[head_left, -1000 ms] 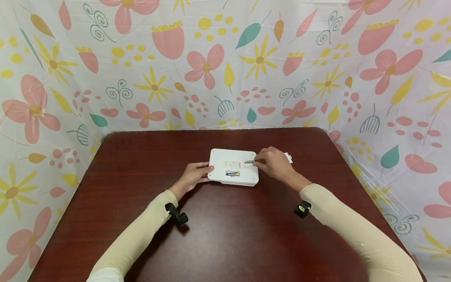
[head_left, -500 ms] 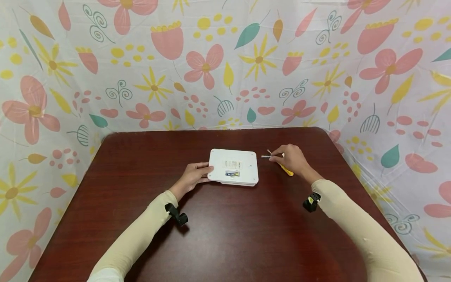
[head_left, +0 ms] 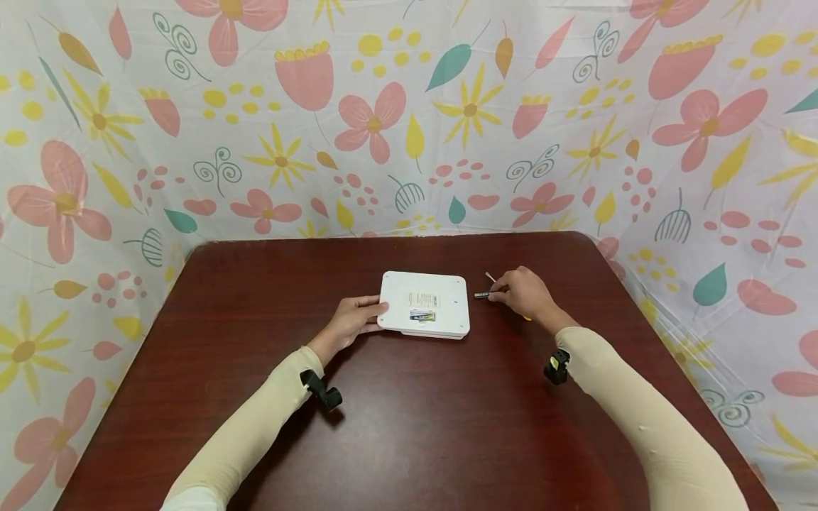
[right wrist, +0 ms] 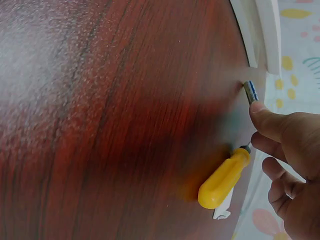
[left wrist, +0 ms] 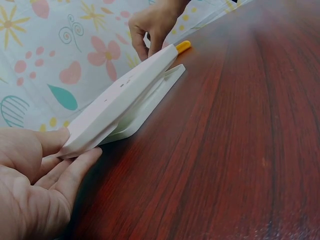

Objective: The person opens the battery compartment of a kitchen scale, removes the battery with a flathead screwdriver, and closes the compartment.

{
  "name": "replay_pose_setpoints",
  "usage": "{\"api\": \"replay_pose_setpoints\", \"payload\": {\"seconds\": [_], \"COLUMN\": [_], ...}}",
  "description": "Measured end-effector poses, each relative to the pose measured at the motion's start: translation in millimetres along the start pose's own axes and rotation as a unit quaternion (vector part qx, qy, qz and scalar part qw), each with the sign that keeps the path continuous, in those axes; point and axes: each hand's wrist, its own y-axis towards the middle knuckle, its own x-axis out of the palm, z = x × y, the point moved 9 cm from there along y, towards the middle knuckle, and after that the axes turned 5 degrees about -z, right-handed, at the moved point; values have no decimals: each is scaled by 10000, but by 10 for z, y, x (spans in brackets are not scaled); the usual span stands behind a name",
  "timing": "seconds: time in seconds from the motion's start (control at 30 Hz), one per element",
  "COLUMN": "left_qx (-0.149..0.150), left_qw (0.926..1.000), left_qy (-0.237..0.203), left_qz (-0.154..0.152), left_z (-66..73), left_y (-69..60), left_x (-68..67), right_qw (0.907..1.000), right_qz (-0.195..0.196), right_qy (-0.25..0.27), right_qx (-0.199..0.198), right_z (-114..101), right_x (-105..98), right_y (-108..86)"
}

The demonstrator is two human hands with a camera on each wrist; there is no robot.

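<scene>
My left hand (head_left: 351, 319) grips the left edge of a flat white device (head_left: 441, 285) with rounded corners, thumb on top and fingers beneath. Its upper face carries a printed label and a recess with what look like batteries (head_left: 422, 316) in it. In the left wrist view the device (left wrist: 122, 97) is tilted, with a wider white part under it. To the right, my right hand (head_left: 525, 291) pinches a slim battery (right wrist: 251, 92) between thumb and fingertips, apart from the device. Below that hand lies a yellow-handled screwdriver (right wrist: 223, 181).
A small white plastic piece (right wrist: 223, 209) lies beside the screwdriver handle, partly hidden by it. Everything rests on a dark reddish-brown table (head_left: 409, 426). A flower-printed curtain (head_left: 409, 128) hangs behind and along both sides.
My right hand has moved right, from over the device to beside it, with the battery in its fingers, uncovering the screwdriver. The left hand and device have hardly moved.
</scene>
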Motion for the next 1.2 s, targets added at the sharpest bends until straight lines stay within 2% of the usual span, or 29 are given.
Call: {"api": "replay_pose_setpoints", "payload": {"seconds": [0.13,0.43,0.7,1.0,1.2], "left_qx": [-39,-31,-39,-20,-13], "left_qw": [10000,10000,10000,10000,10000], "left_qy": [-41,6,-40,10,-14], "left_qz": [-4,33,28,4,5], "left_z": [-15,-15,-27,-20,-23], "left_y": [-2,-2,11,14,26], "left_x": [1,-18,-18,-24,-28], "right_qw": [9996,9948,9944,9968,9970], "right_qz": [-133,-72,-73,-155,-87], "right_qy": [-243,-747,-788,-473,350], "right_qx": [-25,-684,-695,-621,-689], "right_z": [-19,-150,-147,-169,-403], "right_x": [24,46,53,-118,-306], "right_y": [19,27,35,-16,-37]}}
